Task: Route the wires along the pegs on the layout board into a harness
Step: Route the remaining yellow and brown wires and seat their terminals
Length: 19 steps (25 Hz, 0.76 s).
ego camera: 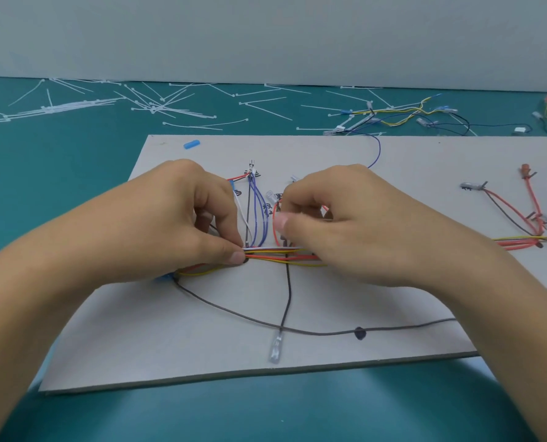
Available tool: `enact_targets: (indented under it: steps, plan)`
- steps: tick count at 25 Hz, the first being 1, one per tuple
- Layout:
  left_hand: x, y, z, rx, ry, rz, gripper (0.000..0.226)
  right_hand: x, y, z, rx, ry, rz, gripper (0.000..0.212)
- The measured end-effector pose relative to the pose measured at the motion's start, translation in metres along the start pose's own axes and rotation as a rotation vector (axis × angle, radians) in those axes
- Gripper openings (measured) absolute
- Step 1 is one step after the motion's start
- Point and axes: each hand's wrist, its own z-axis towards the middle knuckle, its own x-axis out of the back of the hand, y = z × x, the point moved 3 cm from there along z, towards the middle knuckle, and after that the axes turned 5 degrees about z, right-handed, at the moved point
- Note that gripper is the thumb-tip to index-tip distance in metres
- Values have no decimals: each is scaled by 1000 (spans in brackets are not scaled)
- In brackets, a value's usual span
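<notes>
A grey cardboard layout board (202,346) lies on the teal table. Across its middle runs a bundle of red, yellow, white and black wires (275,255). My left hand (183,224) pinches this bundle at its left end between thumb and forefinger. My right hand (345,224) has its fingers curled over the bundle's right part; what it holds is hidden. Blue, white and grey wires (256,205) branch up from the bundle to a terminal. A grey wire (286,291) drops to a clear terminal (276,349). A long dark wire (234,314) curves over the board's front.
Several white cable ties (157,105) are scattered at the back of the table. A loose harness of yellow, blue and black wires (403,118) lies at the back right. Red and grey branches (521,218) sit on the board's right. A blue sleeve (191,144) lies near the board's far edge.
</notes>
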Motion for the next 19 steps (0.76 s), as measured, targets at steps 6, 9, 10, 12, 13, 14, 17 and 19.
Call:
enact_targets:
  steps: [6, 9, 10, 12, 13, 14, 17, 19]
  plan:
    - [0, -2, -2, -2, 19, 95, 23, 0, 5, 3, -36, 7, -51, 27]
    - [6, -3, -3, -19, 135, 108, 44, 1, 6, 2, 37, 17, -72, 25]
    - [9, -2, -3, -31, 193, 84, 49, 2, 7, 2, 65, 16, -88, 24]
    - [12, -1, -3, -90, 265, 36, 44, 2, 7, 2, 112, 10, -93, 22]
    - [11, 0, -2, -134, 267, 30, 35, 2, 7, 3, 127, 13, -80, 21]
    - [10, 2, -1, -172, 260, 35, 25, 2, 8, 3, 136, 27, -63, 19]
    - [5, 3, 0, -187, 310, 19, 6, 7, 12, 6, 128, 145, 1, 14]
    - [1, 2, 2, -153, 334, -22, 6, 12, 17, 7, 127, 216, 43, 11]
